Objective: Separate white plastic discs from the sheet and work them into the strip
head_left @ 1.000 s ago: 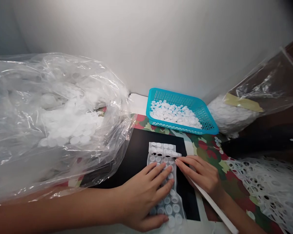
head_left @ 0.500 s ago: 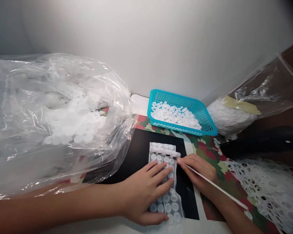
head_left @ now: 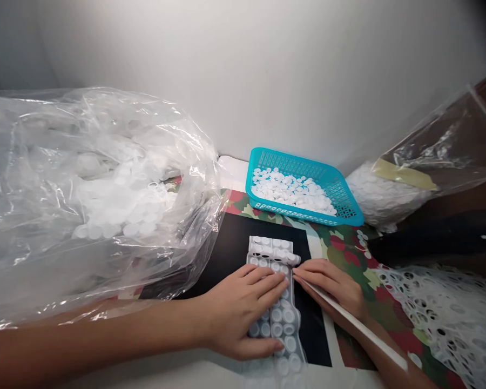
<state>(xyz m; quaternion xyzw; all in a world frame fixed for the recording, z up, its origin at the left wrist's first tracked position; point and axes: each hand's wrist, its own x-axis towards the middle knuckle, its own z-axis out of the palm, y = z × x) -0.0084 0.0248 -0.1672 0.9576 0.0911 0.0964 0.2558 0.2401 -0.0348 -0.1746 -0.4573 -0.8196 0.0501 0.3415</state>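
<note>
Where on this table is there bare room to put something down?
Bare black mat between the big bag and the disc strip; a small patterned patch between the basket and the right hand. Crowded elsewhere: the left hand covers the strip, punched sheet fills the right.

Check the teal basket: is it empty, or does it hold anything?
Partly filled: white discs cover the floor of the teal basket, well below its rim.
</note>
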